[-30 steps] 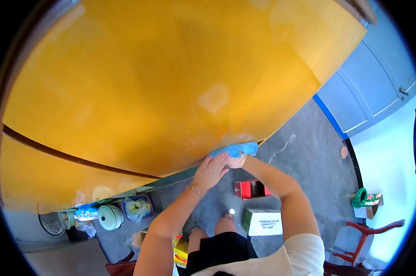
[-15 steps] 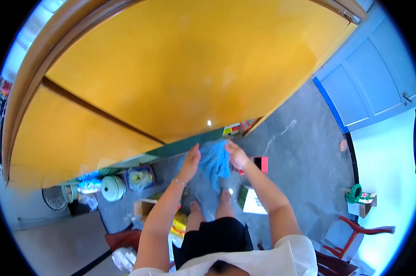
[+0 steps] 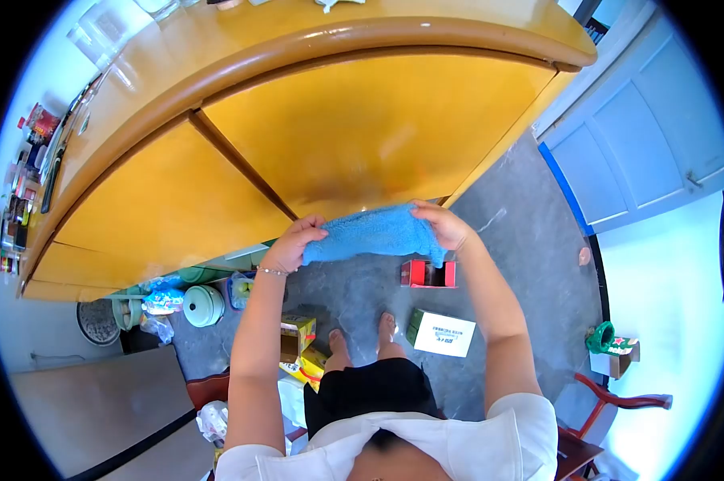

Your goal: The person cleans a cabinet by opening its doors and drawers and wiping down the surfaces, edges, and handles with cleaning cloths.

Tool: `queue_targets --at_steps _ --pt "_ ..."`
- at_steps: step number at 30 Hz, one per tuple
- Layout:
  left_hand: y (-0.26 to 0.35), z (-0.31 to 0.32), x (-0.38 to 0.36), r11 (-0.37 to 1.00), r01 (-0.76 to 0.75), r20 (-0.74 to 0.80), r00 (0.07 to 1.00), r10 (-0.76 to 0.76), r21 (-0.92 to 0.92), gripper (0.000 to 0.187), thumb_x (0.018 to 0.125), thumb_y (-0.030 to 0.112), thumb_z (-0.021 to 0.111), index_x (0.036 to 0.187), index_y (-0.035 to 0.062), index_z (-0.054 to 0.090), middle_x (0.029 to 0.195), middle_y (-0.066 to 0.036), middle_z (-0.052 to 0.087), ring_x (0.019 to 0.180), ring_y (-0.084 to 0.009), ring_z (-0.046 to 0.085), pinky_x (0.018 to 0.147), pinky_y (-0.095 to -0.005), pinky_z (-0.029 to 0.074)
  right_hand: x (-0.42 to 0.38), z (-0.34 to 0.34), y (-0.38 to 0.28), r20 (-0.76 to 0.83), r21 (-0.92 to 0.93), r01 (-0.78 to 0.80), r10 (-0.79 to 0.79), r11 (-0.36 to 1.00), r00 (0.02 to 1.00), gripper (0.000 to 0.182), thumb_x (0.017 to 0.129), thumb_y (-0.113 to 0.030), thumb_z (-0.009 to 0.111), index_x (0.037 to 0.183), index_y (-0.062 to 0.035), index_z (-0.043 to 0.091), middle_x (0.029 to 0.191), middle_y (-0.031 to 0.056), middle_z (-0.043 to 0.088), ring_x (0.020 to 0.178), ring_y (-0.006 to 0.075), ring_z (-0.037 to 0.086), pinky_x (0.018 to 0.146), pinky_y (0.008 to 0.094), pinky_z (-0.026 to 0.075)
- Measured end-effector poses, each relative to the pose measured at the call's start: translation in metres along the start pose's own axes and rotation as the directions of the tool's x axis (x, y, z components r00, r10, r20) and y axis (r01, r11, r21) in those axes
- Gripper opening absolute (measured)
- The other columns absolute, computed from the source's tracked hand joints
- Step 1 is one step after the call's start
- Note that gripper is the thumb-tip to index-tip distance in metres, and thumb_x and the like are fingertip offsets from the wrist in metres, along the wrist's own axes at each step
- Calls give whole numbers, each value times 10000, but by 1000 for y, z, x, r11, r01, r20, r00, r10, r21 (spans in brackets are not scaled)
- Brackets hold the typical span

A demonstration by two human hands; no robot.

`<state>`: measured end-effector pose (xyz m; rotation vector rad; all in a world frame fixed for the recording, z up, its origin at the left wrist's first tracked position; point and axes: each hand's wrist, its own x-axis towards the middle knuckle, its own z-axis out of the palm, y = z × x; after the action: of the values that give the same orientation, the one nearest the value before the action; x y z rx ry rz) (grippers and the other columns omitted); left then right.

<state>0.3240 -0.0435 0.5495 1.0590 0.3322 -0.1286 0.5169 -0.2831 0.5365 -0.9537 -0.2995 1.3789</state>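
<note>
Before the yellow cabinet [image 3: 378,128], my feed shows blue cloth [image 3: 370,234], earlier bunched against it, now stretched, seemingly flatter for use, left hand [image 3: 292,244] and right hand [image 3: 445,225] pinching its ends.

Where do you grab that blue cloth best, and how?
I'd take the blue cloth by its two ends, near the top edge, coming in from both sides. It's wide and soft, with its lower edge hanging loose, so grabbing the middle would probably bunch it up. The left hand and right hand hold its ends now.
</note>
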Motion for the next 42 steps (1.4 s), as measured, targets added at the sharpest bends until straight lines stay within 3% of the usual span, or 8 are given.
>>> queue_targets --at_steps 8,12,15,19,21,24,29,42 --pt "65 21 -31 975 -217 130 969 208 52 233 732 -4 598 864 77 424 760 21 476 649 -66 479 544 -198 403 -20 33 -53 -53 -943 -34 -51 330 997 305 717 -207 655 963 -68 541 849 75 591 789 200 556 674 310 437" --pt "89 30 -52 620 -132 32 985 170 773 210 728 54 616 910 65 513 810 -41 532 724 -130 523 611 -264 425 -28 56 -59 230 -875 -134 -643 -465 730 173 653 -185 660 800 -106 616 729 71 601 730 295 564 605 380 436" --pt "87 59 -61 -136 253 -130 804 580 958 165 747 126 606 884 46 559 779 -114 546 692 -178 546 588 -286 430 -24 85 -54 -56 -937 -300 -774 -177 630 179 673 -186 650 823 -95 608 730 79 608 695 278 576 587 369 445" --pt "102 73 -70 32 319 -213 551 807 947 209 772 152 576 952 46 577 744 -159 545 667 -236 564 579 -313 446 -27 123 -78 -389 -831 96 -696 548 604 169 738 -92 592 905 -67 594 755 104 606 662 231 576 602 310 454" --pt "124 85 -71 368 204 -420 483 768 907 266 764 120 569 1011 26 550 717 -128 568 641 -265 576 566 -319 460 -16 132 -89 -193 -827 403 -871 392 451 220 752 -65 567 971 -58 578 766 101 592 685 233 560 627 303 441" --pt "133 91 -48 382 -463 -374 114 920 800 340 792 122 542 1107 -3 510 932 -169 564 828 -277 559 679 -341 449 4 158 -116 184 -853 515 -972 -85 145 309 754 -57 560 1062 -39 543 804 93 576 748 246 536 715 316 411" --pt "130 100 15 -108 101 114 -61 992 989 576 853 265 435 1291 -54 243 1261 -279 280 1145 -414 291 955 -455 209 62 165 -111 547 -809 152 -821 -568 -162 589 753 -295 567 1248 -38 379 1052 159 489 955 364 439 874 490 267" --pt "9 -12 97 -329 274 356 -53 933 904 592 873 482 287 1180 -4 431 994 -187 421 1026 -444 359 957 -620 113 181 63 18 516 -856 -98 -829 -508 -215 606 786 -280 451 1328 -87 259 1116 221 468 1009 441 429 872 610 211"
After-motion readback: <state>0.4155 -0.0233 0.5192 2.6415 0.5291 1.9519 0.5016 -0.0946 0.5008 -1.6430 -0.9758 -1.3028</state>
